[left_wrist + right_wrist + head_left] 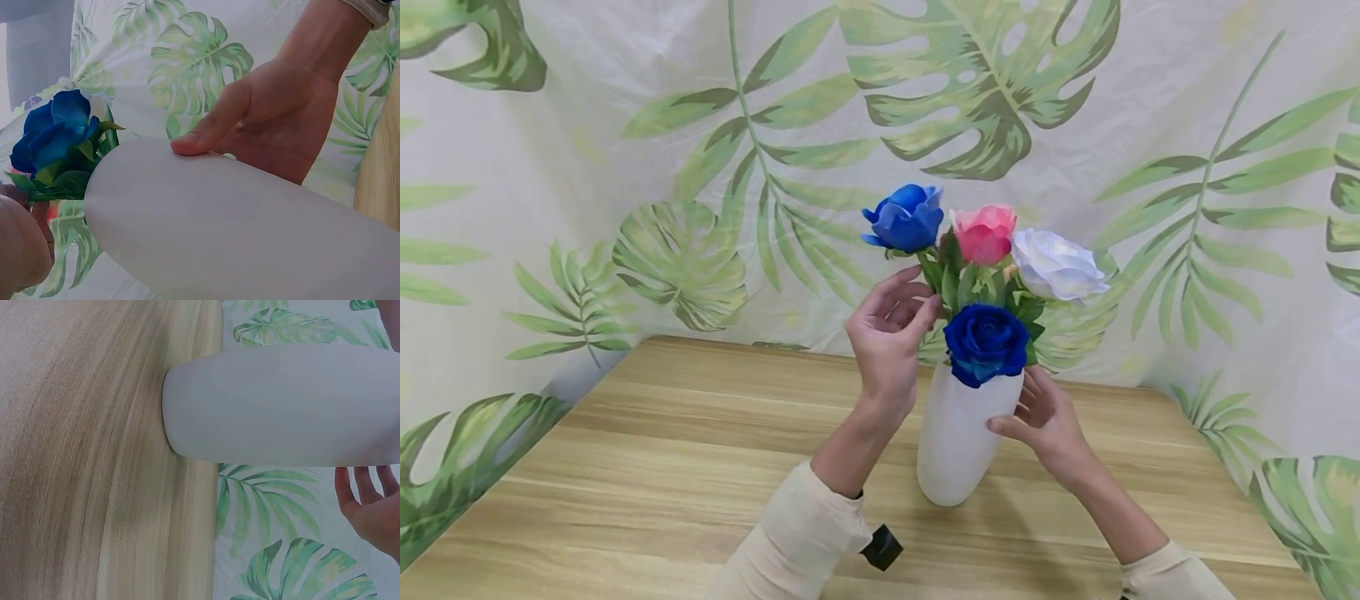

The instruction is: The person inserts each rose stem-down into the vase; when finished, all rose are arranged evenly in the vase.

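A white vase [958, 442] stands on the wooden table, holding several artificial roses. Beneath the lighter blue rose [906, 218], my left hand [887, 342] pinches at its leafy stem; the fingertips are partly hidden among leaves. My right hand [1054, 421] holds the vase near its upper right side, thumb in front and fingers around the far side. The dark blue rose [987, 343] hangs over the vase's front rim. Behind it are a pink rose [983, 235] and a white rose [1058, 264]. In the left wrist view, the right thumb [190, 144] touches the vase.
The wood-grain table [700, 442] extends around the vase. A pale curtain with green leaf print [805, 158] hangs behind and at both sides. A small black object [882, 547] is at my left cuff.
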The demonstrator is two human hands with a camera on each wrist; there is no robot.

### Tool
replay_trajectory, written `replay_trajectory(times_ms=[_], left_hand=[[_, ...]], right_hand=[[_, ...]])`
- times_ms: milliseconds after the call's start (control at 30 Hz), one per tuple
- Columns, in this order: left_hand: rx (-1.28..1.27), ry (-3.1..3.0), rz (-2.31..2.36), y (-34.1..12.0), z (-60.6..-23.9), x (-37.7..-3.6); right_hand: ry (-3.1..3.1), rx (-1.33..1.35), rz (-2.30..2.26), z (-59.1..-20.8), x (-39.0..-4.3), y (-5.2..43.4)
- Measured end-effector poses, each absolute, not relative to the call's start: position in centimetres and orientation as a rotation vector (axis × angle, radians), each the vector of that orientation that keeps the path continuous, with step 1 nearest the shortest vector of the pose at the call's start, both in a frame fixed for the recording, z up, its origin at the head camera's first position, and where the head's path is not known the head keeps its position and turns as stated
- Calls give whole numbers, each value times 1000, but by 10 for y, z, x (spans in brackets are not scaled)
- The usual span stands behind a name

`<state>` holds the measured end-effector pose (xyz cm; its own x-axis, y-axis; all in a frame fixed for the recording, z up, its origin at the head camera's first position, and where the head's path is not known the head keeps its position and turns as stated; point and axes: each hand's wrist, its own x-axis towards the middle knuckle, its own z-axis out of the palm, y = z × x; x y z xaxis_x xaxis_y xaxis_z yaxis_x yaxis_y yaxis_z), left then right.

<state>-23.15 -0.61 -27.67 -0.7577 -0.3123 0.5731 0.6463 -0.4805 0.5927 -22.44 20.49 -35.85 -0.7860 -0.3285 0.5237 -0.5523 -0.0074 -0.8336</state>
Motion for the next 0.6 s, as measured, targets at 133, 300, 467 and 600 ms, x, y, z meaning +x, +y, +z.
replay_trajectory(times_ms=[133, 300, 467, 600], left_hand=[[-539, -1187, -2164, -6, -279, -231], [-581, -1202, -2098, -2, -283, -230], [-617, -1198, -2068, 2, -285, -230], [-633, -1234, -2046, 0, -283, -229]], right_hand=[[-2080, 937, 1889, -359, -224, 205], [-2055, 946, 1909, -360, -224, 205], [-2041, 960, 1911, -360, -224, 205], [-2046, 964, 1902, -360, -225, 204]])
